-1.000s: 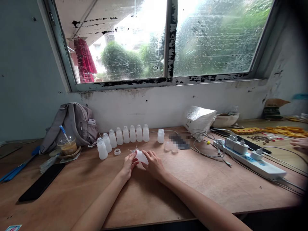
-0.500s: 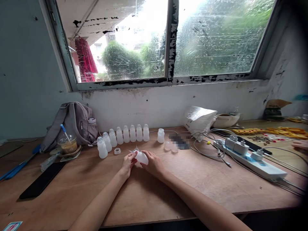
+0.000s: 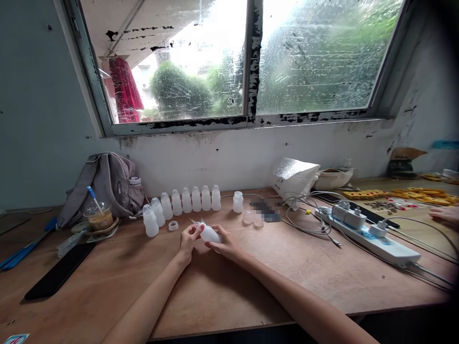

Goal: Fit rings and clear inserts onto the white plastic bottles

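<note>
Tilted on its side between my hands is a small frosted white baby bottle (image 3: 210, 234), its neck end toward the left. My right hand (image 3: 227, 244) wraps round the bottle's body. At the neck, the fingers of my left hand (image 3: 187, 242) pinch, with thin clear pointed bits poking out above them; I cannot make out what these are. Beyond my hands runs a row of several capped bottles (image 3: 195, 200). A white ring (image 3: 173, 226) lies just left of my left hand. To the right stands an uncapped bottle (image 3: 237, 203), near flat clear round pieces (image 3: 253, 219).
A grey backpack (image 3: 103, 191), an iced drink cup (image 3: 98, 216) and a black phone-like slab (image 3: 59, 272) sit at left. Tangled cables (image 3: 308, 224) and a white power strip (image 3: 376, 241) occupy the right. Another person's hand (image 3: 444, 213) shows at the right edge.
The bottle has turned slightly in my hands, and my right-hand fingers have shifted lower round it. My left hand keeps its pinch at the neck. The rest of the table looks the same.
</note>
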Demonstrator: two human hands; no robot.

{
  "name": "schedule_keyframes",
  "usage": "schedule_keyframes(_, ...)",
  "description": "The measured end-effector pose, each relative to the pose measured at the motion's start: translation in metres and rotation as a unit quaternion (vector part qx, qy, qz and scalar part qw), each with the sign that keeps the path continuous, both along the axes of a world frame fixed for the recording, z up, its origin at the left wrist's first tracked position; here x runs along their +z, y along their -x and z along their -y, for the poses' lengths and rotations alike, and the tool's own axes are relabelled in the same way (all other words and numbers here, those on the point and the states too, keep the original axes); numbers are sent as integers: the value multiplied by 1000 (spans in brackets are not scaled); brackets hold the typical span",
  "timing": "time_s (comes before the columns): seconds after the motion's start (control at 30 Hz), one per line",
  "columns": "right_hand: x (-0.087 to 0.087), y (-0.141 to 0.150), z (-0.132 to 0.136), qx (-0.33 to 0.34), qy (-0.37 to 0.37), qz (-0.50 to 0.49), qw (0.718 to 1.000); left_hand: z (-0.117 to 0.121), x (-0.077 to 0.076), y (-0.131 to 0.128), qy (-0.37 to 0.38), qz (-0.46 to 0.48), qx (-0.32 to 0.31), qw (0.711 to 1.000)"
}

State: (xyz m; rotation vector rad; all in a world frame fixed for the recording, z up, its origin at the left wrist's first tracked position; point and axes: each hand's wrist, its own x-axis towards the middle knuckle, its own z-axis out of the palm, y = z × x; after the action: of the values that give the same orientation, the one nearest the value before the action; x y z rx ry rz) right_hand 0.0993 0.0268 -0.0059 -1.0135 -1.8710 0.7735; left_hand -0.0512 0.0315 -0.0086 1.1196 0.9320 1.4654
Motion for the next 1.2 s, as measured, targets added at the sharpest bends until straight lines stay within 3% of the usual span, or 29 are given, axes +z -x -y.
schedule_keyframes(0.13, -1, 4, 1, 71, 80, -120, 987, 6, 6, -5, -31, -13, -76, 997)
schedule_keyframes(0.27, -3, -4, -14, 60, 39, -55, 996, 12, 6, -10, 12, -12, -104, 994)
schedule_keyframes(0.37, -3, -25, -37, -71, -57, 13, 996, 11, 4, -10, 35, 10, -74, 997)
schedule_keyframes(0.47, -3, -57, -61, -218, -120, 57, 967, 6, 2, -6, 48, -6, -55, 997)
schedule_keyframes(0.6, -10, -94, -82, -310, -112, 106, 938, -1, -1, 1, 35, -30, -21, 999)
schedule_keyframes(0.77, -16, -97, -86, -252, -89, 147, 952, -8, -4, 5, 16, -70, 8, 997)
schedule_keyframes(0.9, -14, -85, -81, -208, -79, 125, 967, -10, -5, 7, -41, -179, 25, 983)
schedule_keyframes(1.03, -6, -80, -74, -158, 28, -38, 986, -9, -5, 9, -98, -307, 37, 946)
schedule_keyframes(1.13, 5, -76, -65, -73, 100, -214, 969, -7, -4, 8, -125, -354, 4, 927)
schedule_keyframes(1.2, 12, -72, -58, -21, 125, -271, 954, -5, -3, 8, -148, -370, -4, 917)
